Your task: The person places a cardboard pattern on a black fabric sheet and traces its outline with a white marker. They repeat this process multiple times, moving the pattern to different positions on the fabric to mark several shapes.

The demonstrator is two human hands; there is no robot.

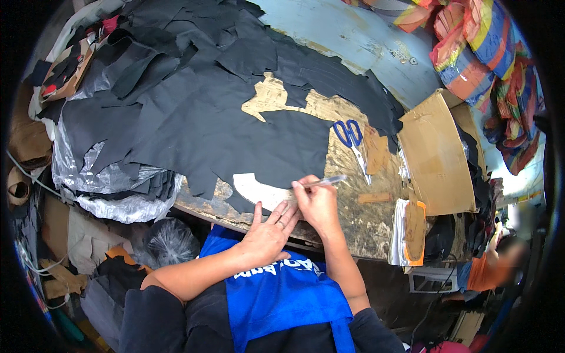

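A curved white pattern piece [249, 188] lies on a large black leather-like sheet [223, 144] near the table's front edge. My left hand [266, 236] rests on the pattern's right part with its fingers stretched out and spread, pressing it down. My right hand [319, 207] is closed around a slim clear pen [333, 180], just beside the pattern's right end. The pen's tip is hidden by my fingers. Farther right, blue-handled scissors [351, 138] lie on the worn wooden tabletop [344, 223], their blades pointing toward me.
Black sheets [159, 35] pile up at the back left, beside a plastic-wrapped stack [126, 203]. An open cardboard box [438, 156] stands at the right. Brown templates [376, 150] lie near the scissors. A person in orange [491, 267] is at the far right.
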